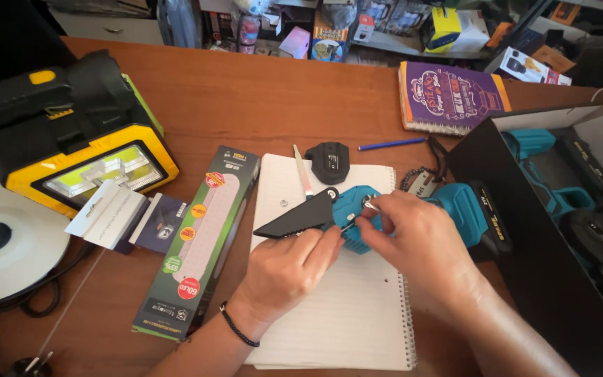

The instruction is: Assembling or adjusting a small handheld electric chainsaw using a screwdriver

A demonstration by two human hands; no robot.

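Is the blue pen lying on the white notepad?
No, the blue pen lies on the bare wooden table, beyond the notepad.

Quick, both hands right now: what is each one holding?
Left hand: closed on the teal power tool, by its black guard.
Right hand: fingers pinched on a small metal part at the tool's body.

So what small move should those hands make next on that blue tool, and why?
Probably seat the small metal part: the right hand pinches it at the blue tool beside the black guard, which the left hand steadies over the notebook.
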